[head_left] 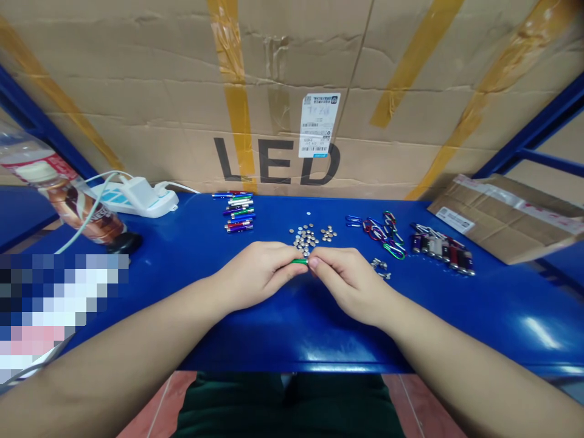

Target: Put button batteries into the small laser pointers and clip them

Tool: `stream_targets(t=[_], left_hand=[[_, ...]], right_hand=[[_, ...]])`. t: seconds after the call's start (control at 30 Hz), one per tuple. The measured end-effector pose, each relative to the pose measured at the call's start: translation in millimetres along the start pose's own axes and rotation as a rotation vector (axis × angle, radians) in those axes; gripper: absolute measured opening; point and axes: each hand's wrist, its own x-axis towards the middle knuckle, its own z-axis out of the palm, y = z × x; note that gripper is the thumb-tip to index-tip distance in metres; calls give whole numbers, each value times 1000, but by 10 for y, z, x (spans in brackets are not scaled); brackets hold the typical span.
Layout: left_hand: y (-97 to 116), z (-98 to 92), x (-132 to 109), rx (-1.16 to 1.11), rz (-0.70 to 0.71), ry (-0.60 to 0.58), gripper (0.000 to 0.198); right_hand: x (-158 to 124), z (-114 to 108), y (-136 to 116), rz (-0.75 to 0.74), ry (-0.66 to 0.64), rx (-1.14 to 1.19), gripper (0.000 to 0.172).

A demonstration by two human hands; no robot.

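My left hand (pixel 258 271) is closed round a small green tube (pixel 300 261), most of it hidden in the fingers. My right hand (pixel 344 277) pinches at the tube's right end; whether it holds a small part there I cannot tell. Both hands rest on the blue table (pixel 283 328). Just beyond them lies a cluster of several small silver button cells (pixel 306 236).
A pile of coloured tubes (pixel 238 213) lies at the back left. Coloured carabiner clips (pixel 383 232) and a row of dark cylinders (pixel 442 248) lie to the right. A power strip (pixel 137 196) and a bottle (pixel 68 198) stand left; a flat carton (pixel 506 213) lies right, and a big LED box (pixel 292 91) stands behind.
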Motion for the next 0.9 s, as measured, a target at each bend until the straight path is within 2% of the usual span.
stream_targets(t=[0.13,0.2,0.27,0.33,0.4,0.43,0.5,0.57,0.7,0.8,0.9], left_hand=[[27,-30,18,-22,-35,-78,31],[35,-60,35,-55,-49,-118,28],[28,-87,48,-86,-62,-140,24],[7,-104,50,-111,-79,-143,22],[-20,-112,42,-142,-98,-131,20],[-33,-114,37,-156,-107,-124,18],[-52,-117,29,-177,-118,-123,17],[-64,-123,28,-185,-117,-137,17],[-75,-141,34,-190,-108,-148,19],[-83,-149,27,-187,-105,-149,19],[-90,-150,18,-178,-112,-149,19]], right_hand=[[27,-77,-17,26,-82,-14,39],[18,-236,8,44,-105,-69,38],[-33,-485,95,115,-51,-190,33],[-127,-785,252,287,21,-383,23],[-242,-1072,456,547,79,-549,13],[-295,-1189,561,650,81,-594,11],[-373,-1346,748,744,42,-577,15],[-397,-1399,883,773,-20,-526,21],[-326,-1323,998,805,-98,-546,25],[-267,-1252,1012,781,-81,-595,19],[-249,-1218,985,767,-2,-585,17]])
